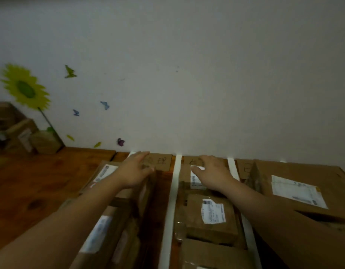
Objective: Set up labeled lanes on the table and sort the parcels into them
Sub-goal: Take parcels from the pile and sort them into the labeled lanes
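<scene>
When lifting, grip the small brown parcel [210,228] close in at 12 o'clock by its stiff side edges, not the slick shipping label [213,210]; probably light, corners crushable. Farther out at 11 o'clock, note the left hand [136,171], fingers [141,157] straight and loosely spread, holding nothing, over the left-lane box [106,172]; at 1 o'clock the right hand [212,171] likewise, by the cardboard lane labels [162,162].

The left hand [135,171] and right hand [214,172] reach flat over cardboard parcels [212,230] at lower centre. A white tape strip [172,191] runs between them.
</scene>
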